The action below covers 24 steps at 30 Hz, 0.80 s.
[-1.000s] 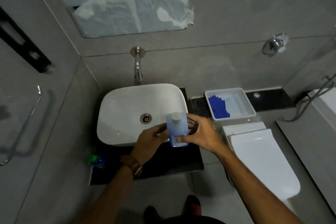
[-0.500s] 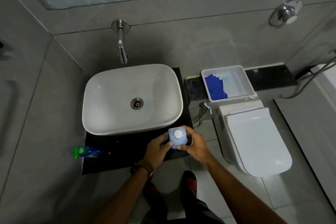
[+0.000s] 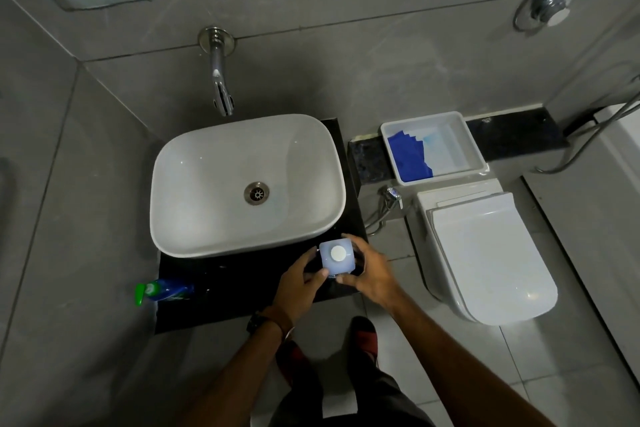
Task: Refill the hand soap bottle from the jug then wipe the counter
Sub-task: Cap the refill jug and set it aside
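Observation:
A pale blue square jug [image 3: 337,259] with a round white cap stands upright on the black counter [image 3: 225,291], at its front right corner beside the white basin [image 3: 207,191]. My left hand [image 3: 299,282] grips its left side and my right hand [image 3: 369,274] wraps its right side. A blue bottle with a green cap [image 3: 162,292] lies on its side at the counter's front left. A blue cloth [image 3: 408,159] sits in a white tub [image 3: 474,149] to the right.
A chrome wall tap [image 3: 220,80] hangs over the basin. A white toilet [image 3: 485,253] with shut lid stands right of the counter. A hose valve [image 3: 393,196] sits between them. My feet are on the tiled floor below.
The jug came down from above the basin's edge to the counter's front right corner, both hands staying on it. The view tilted downward.

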Each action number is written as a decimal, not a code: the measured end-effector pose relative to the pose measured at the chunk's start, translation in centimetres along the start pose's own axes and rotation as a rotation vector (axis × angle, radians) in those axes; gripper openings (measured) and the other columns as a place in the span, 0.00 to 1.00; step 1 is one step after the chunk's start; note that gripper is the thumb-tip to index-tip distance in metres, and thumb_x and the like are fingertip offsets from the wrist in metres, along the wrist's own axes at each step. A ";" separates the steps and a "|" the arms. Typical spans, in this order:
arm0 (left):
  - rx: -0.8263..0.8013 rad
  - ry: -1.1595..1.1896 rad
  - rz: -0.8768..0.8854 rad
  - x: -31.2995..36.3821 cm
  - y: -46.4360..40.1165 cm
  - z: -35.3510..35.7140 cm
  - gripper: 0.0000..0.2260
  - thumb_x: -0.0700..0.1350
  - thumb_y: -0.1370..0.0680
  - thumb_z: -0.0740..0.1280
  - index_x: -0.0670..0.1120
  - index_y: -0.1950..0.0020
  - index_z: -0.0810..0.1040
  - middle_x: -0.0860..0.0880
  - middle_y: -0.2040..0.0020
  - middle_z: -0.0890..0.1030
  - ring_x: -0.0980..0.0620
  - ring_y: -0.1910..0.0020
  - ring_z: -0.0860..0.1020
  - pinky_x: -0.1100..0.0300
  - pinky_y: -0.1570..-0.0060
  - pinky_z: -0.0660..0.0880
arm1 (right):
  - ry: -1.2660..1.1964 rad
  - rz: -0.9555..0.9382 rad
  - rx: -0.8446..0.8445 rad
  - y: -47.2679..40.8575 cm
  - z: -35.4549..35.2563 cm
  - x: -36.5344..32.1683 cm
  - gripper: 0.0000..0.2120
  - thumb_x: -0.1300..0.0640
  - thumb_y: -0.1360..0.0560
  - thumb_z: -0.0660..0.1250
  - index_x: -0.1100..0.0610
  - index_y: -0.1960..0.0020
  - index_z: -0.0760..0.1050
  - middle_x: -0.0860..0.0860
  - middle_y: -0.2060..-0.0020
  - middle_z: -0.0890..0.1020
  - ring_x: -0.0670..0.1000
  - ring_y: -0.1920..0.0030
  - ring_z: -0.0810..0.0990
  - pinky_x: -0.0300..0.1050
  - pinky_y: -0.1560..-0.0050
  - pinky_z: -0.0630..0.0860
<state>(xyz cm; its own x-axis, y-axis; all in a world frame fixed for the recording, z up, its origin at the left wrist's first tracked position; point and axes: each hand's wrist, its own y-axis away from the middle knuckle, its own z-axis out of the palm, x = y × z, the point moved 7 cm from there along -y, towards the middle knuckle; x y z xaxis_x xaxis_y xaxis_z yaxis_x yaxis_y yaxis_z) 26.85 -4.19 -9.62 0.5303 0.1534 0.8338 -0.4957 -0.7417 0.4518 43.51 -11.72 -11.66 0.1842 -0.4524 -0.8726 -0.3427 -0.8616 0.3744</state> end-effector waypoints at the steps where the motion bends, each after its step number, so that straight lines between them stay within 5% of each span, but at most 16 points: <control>1: 0.014 0.000 -0.011 -0.3 0.1 -0.2 0.26 0.45 0.22 0.71 0.47 0.25 0.69 0.50 0.30 0.75 0.51 0.38 0.79 0.68 0.45 0.75 | 0.003 0.010 0.001 0.1 0.0 0.1 0.46 0.65 0.36 0.84 0.49 0.24 0.68 0.47 0.35 0.80 0.41 0.36 0.80 0.38 0.36 0.78; 3: 0.027 -0.009 -0.023 -0.7 0.3 -0.4 0.27 0.44 0.22 0.71 0.48 0.24 0.67 0.50 0.29 0.74 0.54 0.42 0.79 0.74 0.51 0.74 | 0.024 0.041 0.013 0.3 -0.1 0.3 0.51 0.65 0.36 0.84 0.52 0.20 0.64 0.50 0.32 0.78 0.48 0.32 0.77 0.47 0.30 0.76; 6: 0.021 -0.019 -0.027 -1.3 0.5 -0.3 0.30 0.42 0.22 0.71 0.50 0.23 0.64 0.51 0.28 0.73 0.58 0.46 0.79 0.78 0.57 0.74 | 0.049 0.077 0.045 0.6 -0.1 0.8 0.49 0.66 0.34 0.83 0.53 0.20 0.63 0.51 0.32 0.78 0.49 0.33 0.76 0.47 0.31 0.76; 10: -0.006 -0.009 -0.008 -1.7 0.4 0.5 0.31 0.41 0.23 0.71 0.52 0.22 0.63 0.50 0.28 0.74 0.53 0.37 0.78 0.71 0.47 0.75 | 0.042 0.087 0.103 1.0 0.3 0.7 0.41 0.71 0.31 0.79 0.57 0.22 0.68 0.51 0.33 0.80 0.51 0.34 0.79 0.38 0.36 0.77; 15: -0.007 -0.067 0.068 -1.1 0.3 1.6 0.29 0.40 0.22 0.70 0.53 0.23 0.66 0.50 0.33 0.79 0.53 0.34 0.77 0.54 0.34 0.75 | 0.162 0.051 0.145 1.4 1.1 -0.3 0.35 0.69 0.27 0.75 0.56 0.22 0.69 0.52 0.34 0.82 0.51 0.34 0.80 0.49 0.30 0.76; 24: -0.013 -0.223 0.185 1.4 1.0 1.1 0.26 0.45 0.21 0.69 0.52 0.23 0.67 0.50 0.34 0.80 0.52 0.36 0.78 0.58 0.35 0.75 | 0.173 0.032 0.313 4.4 0.7 -1.9 0.23 0.61 0.22 0.72 0.55 0.28 0.76 0.48 0.45 0.86 0.50 0.47 0.85 0.48 0.44 0.82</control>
<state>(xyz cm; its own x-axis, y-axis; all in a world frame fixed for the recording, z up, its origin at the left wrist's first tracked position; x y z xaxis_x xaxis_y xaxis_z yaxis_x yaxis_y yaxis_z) 27.82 -5.43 -8.30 0.5675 -0.1317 0.8127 -0.6060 -0.7350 0.3041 40.95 -14.54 -8.59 0.3126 -0.5337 -0.7858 -0.6117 -0.7460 0.2633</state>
